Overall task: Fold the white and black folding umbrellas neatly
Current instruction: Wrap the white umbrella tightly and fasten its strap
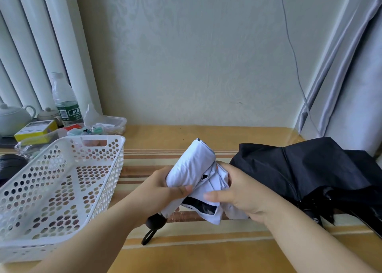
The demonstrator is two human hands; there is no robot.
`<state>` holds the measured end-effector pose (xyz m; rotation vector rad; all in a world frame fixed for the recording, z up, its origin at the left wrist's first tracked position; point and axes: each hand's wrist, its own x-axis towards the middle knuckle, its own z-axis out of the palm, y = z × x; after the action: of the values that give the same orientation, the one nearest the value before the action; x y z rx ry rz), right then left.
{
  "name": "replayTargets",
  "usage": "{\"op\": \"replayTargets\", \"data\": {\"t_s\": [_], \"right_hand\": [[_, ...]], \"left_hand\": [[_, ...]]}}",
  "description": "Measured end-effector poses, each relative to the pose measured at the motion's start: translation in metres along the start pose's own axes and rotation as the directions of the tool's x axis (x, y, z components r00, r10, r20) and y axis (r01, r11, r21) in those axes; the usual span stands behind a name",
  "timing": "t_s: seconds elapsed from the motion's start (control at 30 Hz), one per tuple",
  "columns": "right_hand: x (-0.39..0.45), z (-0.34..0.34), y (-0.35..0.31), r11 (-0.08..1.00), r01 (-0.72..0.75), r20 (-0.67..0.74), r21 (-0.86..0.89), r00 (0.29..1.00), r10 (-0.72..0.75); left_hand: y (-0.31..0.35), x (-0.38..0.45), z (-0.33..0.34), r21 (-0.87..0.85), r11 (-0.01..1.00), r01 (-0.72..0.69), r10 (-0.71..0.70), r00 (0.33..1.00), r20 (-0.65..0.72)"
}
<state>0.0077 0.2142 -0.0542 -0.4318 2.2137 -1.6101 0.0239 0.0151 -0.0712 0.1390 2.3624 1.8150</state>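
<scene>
White umbrella: the white folding umbrella (191, 167) is held above the striped tablecloth (206, 256) between both hands, its rolled canopy slanting up and away, tip toward the wall; its black handle (156, 222) and wrist loop (147, 237) hang at the near end, below the left wrist.
Left hand: the left hand (163, 188) wraps around the rolled part from the left, thumb laid across the near side of the white fabric, forearm reaching in from the lower left.
Right hand: the right hand (237, 192) grips the loose, still-unrolled folds on the right side, fingers curled over the top of the cloth and thumb pointing left along it; black lining shows under the thumb.
Black umbrella: the black folding umbrella (310, 173) lies collapsed but unrolled on the table to the right, just beside the right hand, its canopy spread in loose folds.
Basket: a white perforated plastic basket (62, 190) sits on the table to the left, apart from the hands.
Background: a plastic water bottle (65, 101), a pale teapot (12, 117) and a yellow box (36, 130) stand behind the basket.
</scene>
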Motion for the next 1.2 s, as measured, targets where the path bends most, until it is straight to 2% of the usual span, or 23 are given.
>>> {"op": "replayTargets", "data": {"t_s": [0.07, 0.1, 0.17, 0.23, 0.27, 0.33, 0.43, 0.5, 0.6, 0.7, 0.73, 0.77, 0.83, 0.87, 0.93, 0.97, 1.03, 1.1, 1.2], "right_hand": [[0.002, 0.003, -0.001, 0.993, 0.011, -0.045, 0.118, 0.999, -0.006], [0.003, 0.006, 0.000, 0.993, 0.020, -0.080, 0.118, 0.997, -0.010], [0.006, 0.012, 0.003, 0.997, 0.017, -0.149, -0.070, 0.988, -0.027], [0.007, 0.013, 0.004, 0.955, -0.038, -0.181, -0.295, 0.983, -0.017], [0.008, 0.013, 0.004, 0.940, -0.051, -0.193, -0.336, 0.981, -0.016], [0.010, 0.013, 0.002, 0.951, -0.067, -0.242, -0.301, 0.970, -0.008], [0.014, 0.018, 0.000, 0.988, -0.081, -0.336, -0.134, 0.941, 0.032], [0.015, 0.021, -0.004, 0.995, -0.092, -0.335, -0.049, 0.940, 0.070], [0.016, 0.031, -0.009, 0.976, -0.079, -0.259, 0.205, 0.957, 0.132], [0.019, 0.039, -0.011, 0.931, -0.077, -0.287, 0.356, 0.940, 0.187], [0.020, 0.040, -0.010, 0.938, -0.078, -0.325, 0.338, 0.925, 0.194], [0.023, 0.039, -0.007, 0.959, -0.086, -0.372, 0.269, 0.909, 0.186], [0.026, 0.031, -0.004, 0.987, -0.092, -0.428, 0.131, 0.893, 0.140], [0.023, 0.026, -0.005, 0.992, -0.075, -0.420, 0.101, 0.901, 0.111], [0.019, 0.015, -0.009, 0.991, -0.007, -0.335, 0.135, 0.941, 0.053], [0.016, 0.011, -0.013, 0.985, 0.027, -0.277, 0.173, 0.961, 0.022], [0.013, 0.009, -0.019, 0.976, 0.073, -0.214, 0.207, 0.976, -0.028], [0.014, 0.012, -0.020, 0.976, 0.090, -0.269, 0.199, 0.962, -0.034], [0.014, 0.018, -0.016, 0.981, 0.100, -0.406, 0.167, 0.913, -0.024]], "left_hand": [[0.000, -0.001, 0.003, -0.002, 1.000, -0.018, 0.018, 1.000, 0.005], [-0.002, -0.001, 0.005, 0.007, 1.000, -0.025, 0.025, 1.000, -0.001], [-0.004, 0.000, 0.007, 0.035, 0.999, -0.023, 0.025, 0.999, -0.043], [-0.006, 0.002, 0.009, 0.056, 0.998, -0.019, 0.023, 0.996, -0.088], [-0.006, 0.002, 0.011, 0.062, 0.998, -0.021, 0.027, 0.994, -0.105], [-0.007, 0.003, 0.016, 0.102, 0.994, -0.038, 0.055, 0.984, -0.168], [-0.008, 0.006, 0.027, 0.296, 0.954, -0.038, 0.139, 0.935, -0.327], [-0.009, 0.007, 0.035, 0.521, 0.853, -0.006, 0.242, 0.890, -0.386], [-0.020, 0.010, 0.047, 0.796, 0.605, 0.031, 0.408, 0.846, -0.343], [-0.032, 0.009, 0.062, 0.887, 0.459, -0.055, 0.523, 0.823, -0.219], [-0.035, 0.007, 0.066, 0.896, 0.438, -0.073, 0.532, 0.825, -0.193], [-0.033, 0.005, 0.067, 0.889, 0.448, -0.097, 0.496, 0.854, -0.156], [-0.024, 0.002, 0.058, 0.822, 0.560, -0.102, 0.386, 0.910, -0.150], [-0.018, 0.001, 0.049, 0.725, 0.680, -0.107, 0.311, 0.938, -0.153], [0.000, -0.001, 0.030, 0.371, 0.928, -0.033, 0.071, 0.994, -0.088], [0.006, -0.002, 0.022, 0.159, 0.987, 0.000, 0.004, 1.000, -0.024], [0.017, -0.006, 0.016, -0.119, 0.993, 0.027, -0.007, 0.985, 0.171], [0.019, -0.011, 0.021, -0.314, 0.949, 0.018, 0.077, 0.954, 0.289], [0.018, -0.014, 0.029, -0.415, 0.908, 0.052, 0.060, 0.966, 0.253]]}}
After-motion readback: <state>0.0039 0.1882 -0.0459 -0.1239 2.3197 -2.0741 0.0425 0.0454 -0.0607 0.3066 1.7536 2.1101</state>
